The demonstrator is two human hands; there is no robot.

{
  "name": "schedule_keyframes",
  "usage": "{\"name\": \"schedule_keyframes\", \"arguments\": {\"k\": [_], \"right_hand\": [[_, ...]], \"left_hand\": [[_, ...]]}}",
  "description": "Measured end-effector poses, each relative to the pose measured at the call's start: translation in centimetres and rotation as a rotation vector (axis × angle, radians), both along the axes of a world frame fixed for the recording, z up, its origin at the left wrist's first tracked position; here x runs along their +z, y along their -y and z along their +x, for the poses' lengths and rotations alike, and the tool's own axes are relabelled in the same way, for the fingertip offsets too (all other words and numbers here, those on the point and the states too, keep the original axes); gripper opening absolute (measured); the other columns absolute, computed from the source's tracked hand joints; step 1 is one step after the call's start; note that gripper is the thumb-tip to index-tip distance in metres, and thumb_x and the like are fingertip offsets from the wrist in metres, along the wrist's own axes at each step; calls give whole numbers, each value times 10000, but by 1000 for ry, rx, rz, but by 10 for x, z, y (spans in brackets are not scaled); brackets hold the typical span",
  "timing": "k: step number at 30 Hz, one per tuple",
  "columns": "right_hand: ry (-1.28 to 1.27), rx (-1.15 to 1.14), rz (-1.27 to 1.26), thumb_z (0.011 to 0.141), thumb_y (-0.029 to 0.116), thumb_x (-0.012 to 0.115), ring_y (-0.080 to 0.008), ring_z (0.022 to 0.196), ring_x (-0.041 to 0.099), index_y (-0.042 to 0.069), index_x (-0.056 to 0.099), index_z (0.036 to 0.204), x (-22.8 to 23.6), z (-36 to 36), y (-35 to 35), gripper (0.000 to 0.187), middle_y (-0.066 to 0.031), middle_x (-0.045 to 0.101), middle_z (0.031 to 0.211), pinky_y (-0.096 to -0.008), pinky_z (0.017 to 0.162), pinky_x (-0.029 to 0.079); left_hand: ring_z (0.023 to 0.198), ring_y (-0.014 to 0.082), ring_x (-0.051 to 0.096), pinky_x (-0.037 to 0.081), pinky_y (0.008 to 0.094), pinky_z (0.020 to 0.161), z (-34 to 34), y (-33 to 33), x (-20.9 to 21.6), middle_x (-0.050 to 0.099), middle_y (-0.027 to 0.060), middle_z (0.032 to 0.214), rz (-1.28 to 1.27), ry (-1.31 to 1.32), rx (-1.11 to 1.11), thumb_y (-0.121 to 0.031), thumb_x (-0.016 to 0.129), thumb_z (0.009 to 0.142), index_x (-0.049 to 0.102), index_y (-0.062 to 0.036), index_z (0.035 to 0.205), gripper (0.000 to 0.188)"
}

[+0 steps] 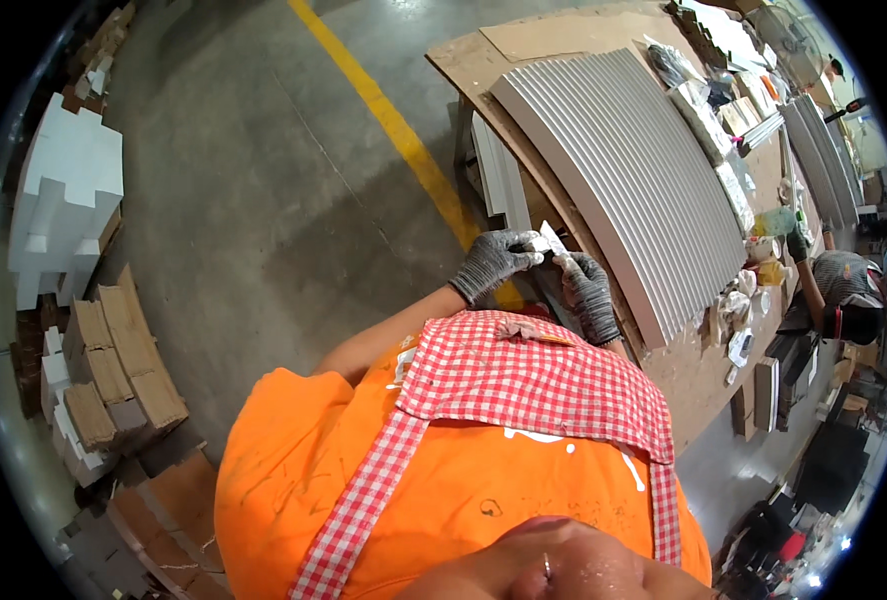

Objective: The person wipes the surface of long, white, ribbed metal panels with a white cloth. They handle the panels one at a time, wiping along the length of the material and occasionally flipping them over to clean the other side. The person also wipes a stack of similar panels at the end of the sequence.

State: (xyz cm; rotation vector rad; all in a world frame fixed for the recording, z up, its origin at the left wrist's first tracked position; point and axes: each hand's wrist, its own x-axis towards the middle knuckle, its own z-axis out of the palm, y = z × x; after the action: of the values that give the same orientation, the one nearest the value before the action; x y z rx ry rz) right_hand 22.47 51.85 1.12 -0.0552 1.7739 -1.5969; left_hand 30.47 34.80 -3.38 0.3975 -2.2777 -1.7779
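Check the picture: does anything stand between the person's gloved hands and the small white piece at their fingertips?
Nothing visible does, apart from the gloves: the right hand holds the small white piece, and the left hand has its fingertips beside it. The ribbed panel lies to the right.

I observe from my remote post: the grey-gloved left hand (499, 262) and grey-gloved right hand (587, 288) are close together, the latter pinching a small, flat white piece (552, 238). Alongside, a ridged silver-grey panel (628, 180) lies on the brown board tabletop (678, 388). A painted yellow line (393, 128) crosses the grey floor (233, 180).
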Motion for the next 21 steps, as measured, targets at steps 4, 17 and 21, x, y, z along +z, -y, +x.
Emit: {"name": "schedule_keyframes", "arguments": {"k": [4,17,21], "right_hand": [[-1,-72,-105,865,190,609,-58,587,387,53,621,925,2,-4,-11,150,41,474,663,-223,542,342],[-816,49,-1,825,109,648,-240,725,562,25,611,917,-10,-51,-44,130,-115,566,788,-327,673,456],[-1018,27,140,810,116,661,-255,698,555,42,644,909,-6,-71,-54,125,-119,555,748,-340,630,444]], "left_hand": [[753,200,649,515,308,677,-10,-9,-8,670,124,837,10,-25,-13,-298,747,721,650,-26,1042,432],[660,95,591,482,258,608,-68,-39,24,630,30,739,102,-42,22,-185,724,761,678,-35,944,241],[678,80,600,486,236,611,-78,-53,46,643,31,768,-20,11,5,-153,718,767,668,-16,970,250]]}}
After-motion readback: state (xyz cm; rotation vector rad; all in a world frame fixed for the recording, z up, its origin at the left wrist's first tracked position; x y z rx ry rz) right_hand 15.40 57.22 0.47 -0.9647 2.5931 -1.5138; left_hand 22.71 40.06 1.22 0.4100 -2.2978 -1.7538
